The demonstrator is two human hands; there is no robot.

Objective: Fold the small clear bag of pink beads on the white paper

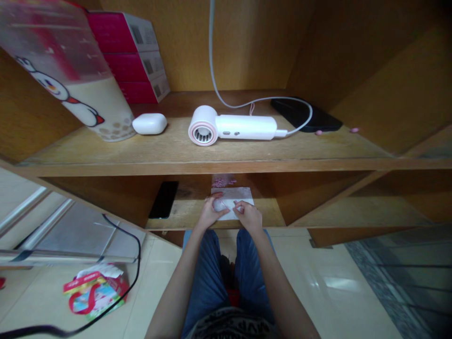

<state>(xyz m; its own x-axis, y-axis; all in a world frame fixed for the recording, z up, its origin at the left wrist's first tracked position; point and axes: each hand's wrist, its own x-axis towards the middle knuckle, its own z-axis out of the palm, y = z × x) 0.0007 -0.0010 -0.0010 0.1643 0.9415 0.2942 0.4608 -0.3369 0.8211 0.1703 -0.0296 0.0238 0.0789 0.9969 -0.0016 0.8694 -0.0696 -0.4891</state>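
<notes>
Person in jeans seated before a wooden shelf unit (243,52), both bare hands at the front edge of its lower shelf (187,209). A translucent white sheet (243,195) lies there, its near side at that edge, with a rounded whitish lump (221,205) on it, close under the left hand.

Risk: the sheet sits so near the edge that a careless tug could drag it and the lump off the front, down to the tile floor (328,301). A hard pinch might tear the thin sheet. The pink specks (223,181) just behind it could scatter if brushed.

Fingers: left hand (211,213) curled over the lump, fingers bent and touching it, not spread. Right hand (250,215) nearly closed, thumb and forefinger drawn together on the sheet; whether they actually grip it, I cannot tell from here.

Nearby: a black phone (163,199) on the same shelf, toward its left side, apart from the hands. On the shelf above, a white hair dryer (233,128) with its cord, and a white earbud case (149,124) left of it.
</notes>
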